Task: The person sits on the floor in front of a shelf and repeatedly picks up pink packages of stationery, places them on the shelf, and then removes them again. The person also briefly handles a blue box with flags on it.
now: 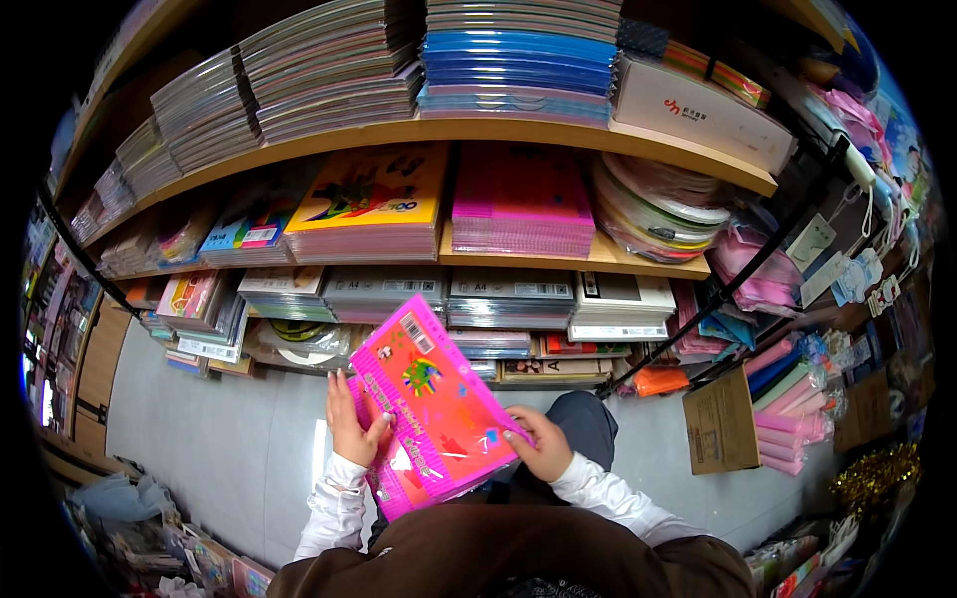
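Observation:
A pink and orange-red pack in glossy clear wrapping (pixel 441 396) lies tilted between my hands, close to my body. My left hand (pixel 353 422) rests along its left edge, thumb on the front face and fingers extended. At the right corner, my right hand (pixel 540 442) grips the pack, its thumb on top. Colourful pictures, writing and a barcode cover the upper face. On the middle shelf ahead sits a stack of similar pink packs (pixel 523 238), beside a stack of yellow-covered packs (pixel 362 243).
Above run wooden shelves (pixel 448 133) with stacked wrapped packs and a white box (pixel 695 112). Round wrapped items (pixel 658 217) fill the shelf's right end. A cardboard box (pixel 721 426) with pink rolls stands on the floor at right, beyond a black metal post (pixel 718 295).

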Motion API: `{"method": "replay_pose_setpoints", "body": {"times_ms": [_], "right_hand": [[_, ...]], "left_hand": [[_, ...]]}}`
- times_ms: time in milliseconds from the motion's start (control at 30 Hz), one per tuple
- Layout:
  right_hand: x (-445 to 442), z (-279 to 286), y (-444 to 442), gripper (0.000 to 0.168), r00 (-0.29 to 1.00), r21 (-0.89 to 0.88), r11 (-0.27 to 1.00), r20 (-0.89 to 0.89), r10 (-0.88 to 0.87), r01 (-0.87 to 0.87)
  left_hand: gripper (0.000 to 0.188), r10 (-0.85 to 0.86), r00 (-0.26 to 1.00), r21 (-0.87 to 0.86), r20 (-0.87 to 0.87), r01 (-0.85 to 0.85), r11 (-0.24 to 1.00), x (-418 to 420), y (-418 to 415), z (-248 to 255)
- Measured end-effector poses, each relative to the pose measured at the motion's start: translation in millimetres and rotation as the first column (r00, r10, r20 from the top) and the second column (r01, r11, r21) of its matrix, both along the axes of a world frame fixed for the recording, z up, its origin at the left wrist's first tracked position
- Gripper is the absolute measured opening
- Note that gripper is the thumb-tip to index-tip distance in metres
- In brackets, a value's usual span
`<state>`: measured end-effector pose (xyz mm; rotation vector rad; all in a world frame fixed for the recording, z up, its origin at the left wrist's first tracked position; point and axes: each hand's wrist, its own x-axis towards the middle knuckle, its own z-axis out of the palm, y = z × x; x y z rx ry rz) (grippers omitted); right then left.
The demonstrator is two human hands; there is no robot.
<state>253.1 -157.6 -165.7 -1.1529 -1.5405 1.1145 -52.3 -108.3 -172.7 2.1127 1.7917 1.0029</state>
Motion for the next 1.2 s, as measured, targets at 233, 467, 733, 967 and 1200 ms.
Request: {"method": "replay_pose_setpoints", "body": {"times_ms": [233, 467, 733, 967, 1200], "right_hand": [[49, 64, 23, 0.04, 0.905, 0.095, 0.988, -0.419, -0.073, 0.123], [77, 134, 97, 0.035, 0.831, 0.072, 0.96, -0.52, -0.197, 0.272], [75, 166, 212, 0.037, 0.812, 0.114, 0.858, -0.404, -0.421, 0.501], [77, 169, 238, 0.036, 0.842, 0.222, 0.816, -0.232, -0.487, 0.533], [91, 155, 255, 0.04, 0.856, 0.292, 0.817, -0.009, -0.517, 0.497]], "left_hand": [[0.073, -0.086, 0.996, 0.165, -0.017, 0.088, 0.982, 8, 20, 46], [0.061, -0.257, 0.956, 0.379, -0.144, 0.293, 0.878, 52, 73, 147], [0.056, -0.162, 0.921, 0.388, -0.354, 0.302, 0.871, 117, 163, 170], [0.053, -0.086, 0.86, 0.337, -0.502, 0.287, 0.897, 133, 186, 171], [0.024, -0.095, 0.859, 0.339, -0.504, 0.297, 0.893, 138, 194, 168]]}}
